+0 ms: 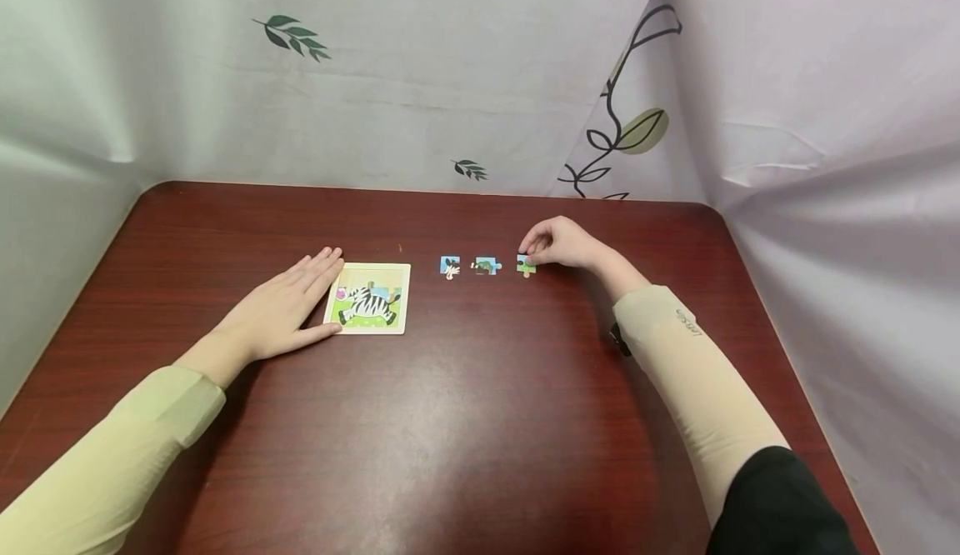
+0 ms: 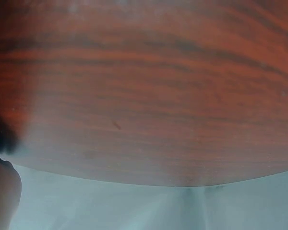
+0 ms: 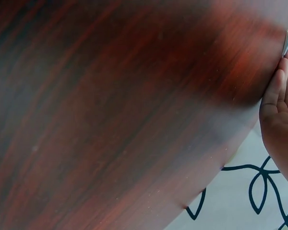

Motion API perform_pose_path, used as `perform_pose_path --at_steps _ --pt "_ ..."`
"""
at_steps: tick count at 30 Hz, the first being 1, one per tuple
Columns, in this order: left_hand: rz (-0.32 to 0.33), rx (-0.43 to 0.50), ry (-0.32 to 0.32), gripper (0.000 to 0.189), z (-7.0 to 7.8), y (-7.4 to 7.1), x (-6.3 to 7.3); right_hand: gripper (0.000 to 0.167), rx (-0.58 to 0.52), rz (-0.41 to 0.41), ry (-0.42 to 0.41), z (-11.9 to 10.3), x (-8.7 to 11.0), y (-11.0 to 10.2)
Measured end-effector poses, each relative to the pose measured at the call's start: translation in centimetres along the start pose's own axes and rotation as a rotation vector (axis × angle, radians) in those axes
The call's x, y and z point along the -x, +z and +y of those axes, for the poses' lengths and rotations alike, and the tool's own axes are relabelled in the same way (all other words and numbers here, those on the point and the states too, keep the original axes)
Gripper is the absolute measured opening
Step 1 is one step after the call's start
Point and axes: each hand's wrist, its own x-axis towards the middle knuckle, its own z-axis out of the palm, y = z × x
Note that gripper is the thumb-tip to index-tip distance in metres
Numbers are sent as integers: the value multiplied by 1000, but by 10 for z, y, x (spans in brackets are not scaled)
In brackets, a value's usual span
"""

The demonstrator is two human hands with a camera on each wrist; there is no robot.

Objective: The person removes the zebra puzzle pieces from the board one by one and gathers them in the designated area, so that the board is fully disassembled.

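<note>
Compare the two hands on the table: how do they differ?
The left hand lies flat with straight fingers against the zebra puzzle board; the right hand has curled fingers pinching the green puzzle piece. The left touches the board's edge, the right a loose piece. Both rest on the table.

**Puzzle board and loose pieces**

Zebra puzzle board (image 1: 369, 297): square, pale wooden frame, lying flat left of centre on the table, zebra picture facing up. Three loose pieces lie in a row to its right: blue piece (image 1: 450, 267), blue-brown piece (image 1: 486, 267), and green piece (image 1: 526, 267), farthest right, edge also visible in the right wrist view.
</note>
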Motion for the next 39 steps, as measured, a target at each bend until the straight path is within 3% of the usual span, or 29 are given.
perform_pose_path --at_steps 14,22,30,39 --pt "-4 5 -2 95 0 0 1 15 19 -15 5 -1 1 5" --pt "-6 4 -2 95 0 0 0 14 29 25 -21 -2 1 0" --pt "-8 -1 -3 95 -2 0 1 12 57 51 -62 -19 -7 3" --pt "-4 8 -2 95 -1 1 1 11 5 17 -130 -46 -25 24"
